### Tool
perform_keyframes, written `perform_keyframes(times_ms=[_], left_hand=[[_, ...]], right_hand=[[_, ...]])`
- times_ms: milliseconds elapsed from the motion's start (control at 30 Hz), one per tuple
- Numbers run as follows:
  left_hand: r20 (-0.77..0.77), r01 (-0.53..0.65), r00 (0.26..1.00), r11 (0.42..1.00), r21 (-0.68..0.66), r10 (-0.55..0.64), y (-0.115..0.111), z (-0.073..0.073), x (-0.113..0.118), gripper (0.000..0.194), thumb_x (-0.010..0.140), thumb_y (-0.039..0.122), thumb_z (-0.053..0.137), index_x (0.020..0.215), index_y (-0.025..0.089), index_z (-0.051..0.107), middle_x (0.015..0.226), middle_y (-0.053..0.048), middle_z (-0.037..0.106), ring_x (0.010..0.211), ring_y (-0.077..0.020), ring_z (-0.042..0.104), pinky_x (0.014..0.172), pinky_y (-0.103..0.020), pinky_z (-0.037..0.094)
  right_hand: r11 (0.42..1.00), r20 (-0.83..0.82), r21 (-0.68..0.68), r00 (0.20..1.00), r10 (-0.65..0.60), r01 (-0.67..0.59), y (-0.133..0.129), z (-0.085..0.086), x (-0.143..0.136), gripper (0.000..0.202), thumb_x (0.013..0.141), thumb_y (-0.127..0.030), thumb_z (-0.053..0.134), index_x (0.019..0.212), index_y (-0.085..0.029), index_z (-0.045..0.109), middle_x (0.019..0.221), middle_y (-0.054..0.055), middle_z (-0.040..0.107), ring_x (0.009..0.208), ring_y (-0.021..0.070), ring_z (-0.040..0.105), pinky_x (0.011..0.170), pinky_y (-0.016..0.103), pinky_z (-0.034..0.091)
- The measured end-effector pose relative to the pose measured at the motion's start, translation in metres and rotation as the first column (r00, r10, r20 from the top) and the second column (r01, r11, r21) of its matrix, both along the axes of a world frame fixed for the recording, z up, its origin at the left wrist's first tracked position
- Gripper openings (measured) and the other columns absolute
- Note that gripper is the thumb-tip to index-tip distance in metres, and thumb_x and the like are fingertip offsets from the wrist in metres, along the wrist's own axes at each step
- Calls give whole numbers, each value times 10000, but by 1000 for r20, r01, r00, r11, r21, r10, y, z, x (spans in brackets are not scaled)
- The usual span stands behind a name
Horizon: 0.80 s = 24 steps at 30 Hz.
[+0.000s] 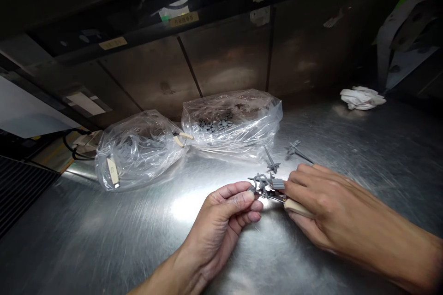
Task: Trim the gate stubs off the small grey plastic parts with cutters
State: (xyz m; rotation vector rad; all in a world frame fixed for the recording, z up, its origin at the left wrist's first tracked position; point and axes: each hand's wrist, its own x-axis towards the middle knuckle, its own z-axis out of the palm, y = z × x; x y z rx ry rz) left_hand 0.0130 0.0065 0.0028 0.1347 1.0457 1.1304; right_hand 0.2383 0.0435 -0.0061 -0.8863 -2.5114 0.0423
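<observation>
Head view, left hand: the left hand [224,212], lower centre of the frame, pinches one end of a grey plastic sprue [265,182] between thumb and fingers.
Right hand: the right hand [325,205], lower right, is curled around cream-handled pliers [298,208]; their metal tip reaches the underside of the sprue, but whether it bites cannot be told.
Grey sprue: just right of centre, between the two hands, above the worktop [138,239].
Loose grey pieces: one sprue piece [272,166] lies just above the held one; a long-stemmed piece [294,147] lies near the right hand.
Clear bags: the right bag [256,129], at centre, holds small grey parts [214,123]; the left bag [145,161] has blurred contents.
Second tool: cream handles [183,138] show where the bags meet.
White cloth: a crumpled cloth [362,98], upper right.
</observation>
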Motion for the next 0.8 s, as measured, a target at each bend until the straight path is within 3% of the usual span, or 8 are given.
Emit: perform_keyframes(times_ms=[267, 400, 533, 633, 800], left_hand=[[33, -7, 999, 1000, 17, 6, 0, 0, -1, 166, 844, -95, 798, 895, 58, 839, 749, -106, 790, 630, -162, 777, 604, -215, 665], [81, 8, 997, 998, 70, -14, -1, -1, -1, 163, 834, -72, 827, 893, 80, 835, 739, -87, 777, 671, -160, 780, 641, -221, 672], [97, 29, 995, 996, 87, -37, 0, -3, -2, 217, 900, -68, 754, 1033, 79, 842, 802, -84, 779, 699, -140, 763, 678, -233, 675], [87, 40, 995, 996, 77, -47, 2, -3, -2, 212, 941, -44, 702, 1077, 56, 831, 854, -95, 769, 692, -132, 734, 633, -227, 648], [62, 18, 998, 998, 63, -22, 6, -5, -5, 176, 1014, 78, 627, 930, 57, 780, 821, -85, 702, 650, -138, 665, 521, -232, 578]], right_hand=[[998, -16, -53, 1000, 20, -21, 1, 1, -1, 188, 992, -139, 565, 831, -235, 570, 752, 13, 627, 672, 212, 583, 666, 374, 407], [993, -26, -115, 1000, -4, 1, -1, 0, -1, 157, 987, -151, 553, 929, -227, 677, 800, 17, 680, 707, 208, 625, 680, 365, 429], [979, -32, -196, 998, 54, -59, 7, 6, 5, 185, 982, -177, 552, 1049, -237, 714, 896, 33, 742, 781, 218, 678, 726, 366, 491], [970, -107, -244, 994, -16, -11, 14, 9, 9, 231, 1048, -216, 511, 1103, -246, 734, 964, 43, 771, 824, 205, 712, 747, 349, 520], [960, -180, -272, 976, -121, 68, 13, 4, -4, 180, 1090, -312, 581, 1096, -245, 747, 971, 34, 788, 847, 201, 735, 746, 330, 523]])
